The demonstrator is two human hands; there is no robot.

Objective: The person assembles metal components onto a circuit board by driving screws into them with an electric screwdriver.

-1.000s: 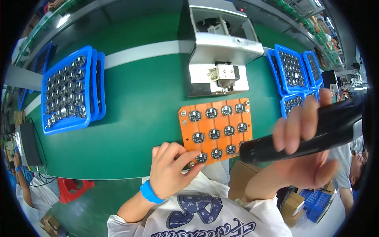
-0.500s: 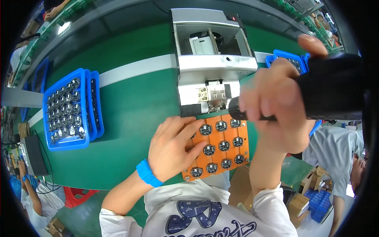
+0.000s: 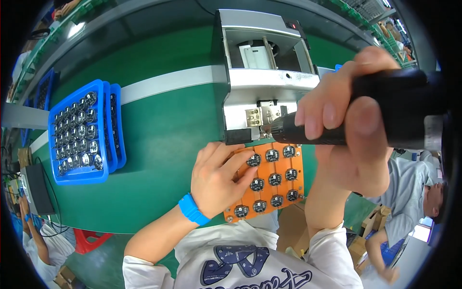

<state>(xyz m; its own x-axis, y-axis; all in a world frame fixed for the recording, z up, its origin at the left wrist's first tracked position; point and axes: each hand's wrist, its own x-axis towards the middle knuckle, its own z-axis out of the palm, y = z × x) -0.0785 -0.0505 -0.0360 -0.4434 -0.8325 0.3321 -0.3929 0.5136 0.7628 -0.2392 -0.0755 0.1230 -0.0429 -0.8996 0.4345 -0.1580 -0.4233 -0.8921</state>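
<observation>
An orange fixture plate (image 3: 287,185) with several round black parts lies on the green bench in front of me. My left hand (image 3: 216,178), with a blue wristband, rests flat on the plate's left side, fingertips by a round part (image 3: 253,160). My right hand (image 3: 351,130) is wrapped around a black electric screwdriver (image 3: 385,118). Its tip points left to the small metal feeder block (image 3: 255,117) at the front of a grey metal machine (image 3: 262,72).
Stacked blue trays (image 3: 79,132) filled with round parts stand at the left on the green bench (image 3: 163,144). A red stool (image 3: 89,241) sits below the bench edge. Other people are at the lower left and at the right.
My right hand has swung the screwdriver up and left, from beside the plate to the machine's feeder block. My left hand has stayed on the orange plate.
</observation>
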